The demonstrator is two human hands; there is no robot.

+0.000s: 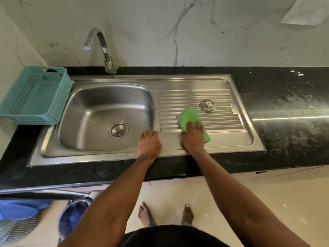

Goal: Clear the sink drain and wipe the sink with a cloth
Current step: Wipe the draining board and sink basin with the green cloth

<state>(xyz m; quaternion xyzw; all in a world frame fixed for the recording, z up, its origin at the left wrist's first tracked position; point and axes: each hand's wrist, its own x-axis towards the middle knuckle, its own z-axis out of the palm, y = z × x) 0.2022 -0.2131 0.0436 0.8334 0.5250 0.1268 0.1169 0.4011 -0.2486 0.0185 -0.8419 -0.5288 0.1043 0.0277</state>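
Note:
A steel sink (85, 111) with a ribbed drainboard (220, 120) is set into a black counter. The drain (119, 130) in the basin floor is uncovered, and its round strainer cap (207, 105) lies on the drainboard at the back right. My right hand (193, 138) presses a green cloth (188, 117) flat on the front of the drainboard, just in front of the strainer cap. My left hand (149, 142) rests palm down on the sink's front rim between basin and drainboard, fingers together, holding nothing.
A teal plastic basket (35, 97) stands left of the basin. The chrome tap (101, 45) rises behind the basin. The black counter (288, 111) to the right carries white smears and crumbs. Baskets with blue cloth (23, 211) sit on the floor at lower left.

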